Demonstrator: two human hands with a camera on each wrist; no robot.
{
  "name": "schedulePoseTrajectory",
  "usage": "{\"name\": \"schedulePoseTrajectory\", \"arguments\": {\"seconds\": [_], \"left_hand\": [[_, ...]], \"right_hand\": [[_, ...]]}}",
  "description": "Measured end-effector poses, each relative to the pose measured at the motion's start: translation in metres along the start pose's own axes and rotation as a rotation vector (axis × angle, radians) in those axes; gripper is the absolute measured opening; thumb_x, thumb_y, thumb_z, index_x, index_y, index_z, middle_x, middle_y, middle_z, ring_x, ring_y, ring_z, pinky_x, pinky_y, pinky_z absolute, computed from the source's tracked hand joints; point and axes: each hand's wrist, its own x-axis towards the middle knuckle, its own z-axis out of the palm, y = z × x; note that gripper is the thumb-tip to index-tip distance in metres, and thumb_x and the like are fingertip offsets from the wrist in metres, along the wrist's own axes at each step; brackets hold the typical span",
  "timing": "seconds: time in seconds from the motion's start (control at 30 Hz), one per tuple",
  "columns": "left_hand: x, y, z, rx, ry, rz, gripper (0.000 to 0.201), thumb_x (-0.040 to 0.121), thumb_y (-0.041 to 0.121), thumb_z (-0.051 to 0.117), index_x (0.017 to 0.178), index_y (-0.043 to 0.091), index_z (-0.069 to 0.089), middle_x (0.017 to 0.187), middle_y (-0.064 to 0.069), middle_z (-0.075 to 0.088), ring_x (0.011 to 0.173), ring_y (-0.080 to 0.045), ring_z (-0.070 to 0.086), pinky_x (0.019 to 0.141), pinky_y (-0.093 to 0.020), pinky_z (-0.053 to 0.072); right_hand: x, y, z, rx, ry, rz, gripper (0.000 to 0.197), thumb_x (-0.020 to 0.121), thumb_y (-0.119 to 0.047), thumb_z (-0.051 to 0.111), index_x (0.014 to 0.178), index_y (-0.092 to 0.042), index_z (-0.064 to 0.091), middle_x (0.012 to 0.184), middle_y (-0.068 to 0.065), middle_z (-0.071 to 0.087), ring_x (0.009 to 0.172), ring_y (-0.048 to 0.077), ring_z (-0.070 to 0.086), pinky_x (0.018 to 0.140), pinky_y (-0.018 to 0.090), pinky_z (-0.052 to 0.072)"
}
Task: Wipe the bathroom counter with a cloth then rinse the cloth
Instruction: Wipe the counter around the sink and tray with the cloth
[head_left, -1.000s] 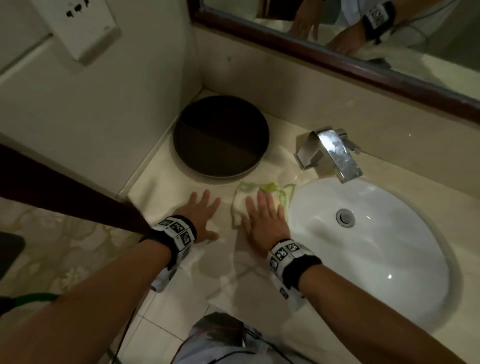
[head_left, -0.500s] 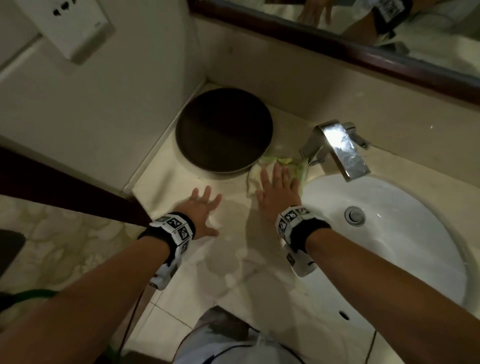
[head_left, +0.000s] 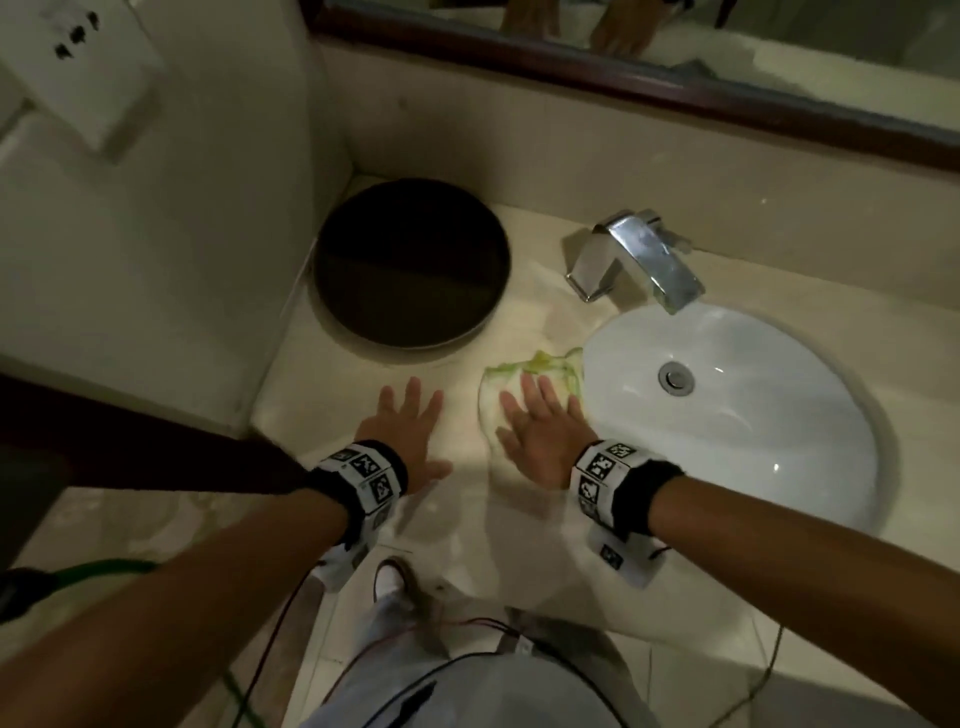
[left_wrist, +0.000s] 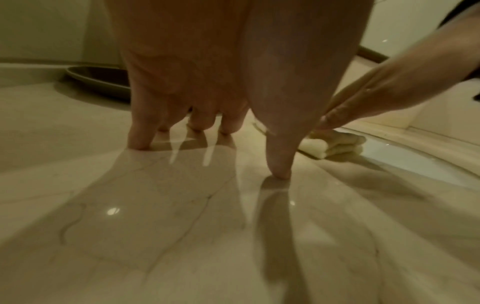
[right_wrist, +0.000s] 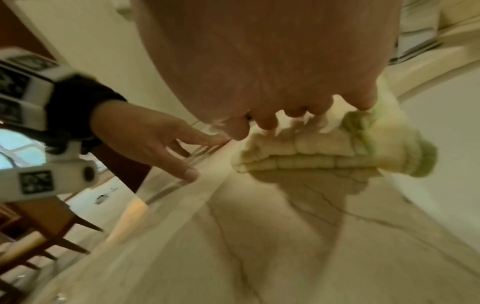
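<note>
Forearms with black-and-white tagged wristbands are stretched over the glossy cream marble counter (head_left: 322, 384). On it the left hand (head_left: 402, 434) is laid flat, fingers spread wide and holding nothing, fingertips (left_wrist: 278, 172) pressed on the stone. Just beside it, the right hand (head_left: 540, 436) is pressed with straight fingers on the folded cream cloth with green trim (head_left: 524, 366), at the rim of the white oval sink (head_left: 779, 467). Beyond, 1 round dark tray (head_left: 410, 262) and 1 chrome faucet (head_left: 636, 257) are seen.

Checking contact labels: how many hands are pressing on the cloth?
1. The right hand lies flat on the cloth beside the sink basin; the left hand rests on bare counter.
</note>
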Motion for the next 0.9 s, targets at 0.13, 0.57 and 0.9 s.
{"name": "schedulePoseTrajectory", "arguments": {"seconds": [0.13, 0.57, 0.9], "left_hand": [[0.004, -0.011, 0.001, 0.019, 0.023, 0.085, 0.097, 0.087, 0.059, 0.053, 0.152, 0.028, -0.013, 0.159, -0.006, -0.022, 0.146, -0.040, -0.007, 0.114, -0.049, 0.025], [0.000, -0.022, -0.002, 0.081, 0.051, 0.162, 0.096, 0.088, 0.053, 0.058, 0.153, 0.025, -0.006, 0.160, -0.010, -0.014, 0.145, -0.044, 0.001, 0.115, -0.048, 0.023], [-0.015, -0.040, 0.012, -0.024, 0.138, 0.258, 0.081, 0.091, 0.045, 0.052, 0.153, 0.033, 0.001, 0.161, -0.003, -0.013, 0.148, -0.033, -0.004, 0.117, -0.045, 0.017]], "right_hand": [[0.017, -0.015, -0.003, 0.027, 0.092, 0.109, 0.064, 0.100, -0.044, 0.023, 0.155, -0.024, -0.005, 0.160, 0.009, -0.020, 0.148, 0.030, -0.016, 0.118, 0.055, -0.001], [-0.040, -0.082, 0.055, 0.135, 0.112, 0.205, 0.064, 0.098, -0.046, 0.015, 0.153, -0.028, -0.012, 0.157, 0.006, -0.029, 0.145, 0.028, -0.025, 0.119, 0.053, -0.006], [-0.049, -0.098, 0.070, 0.190, 0.131, 0.246, 0.065, 0.098, -0.049, 0.016, 0.153, -0.029, -0.012, 0.157, 0.002, -0.029, 0.145, 0.024, -0.026, 0.119, 0.051, -0.006]]}}
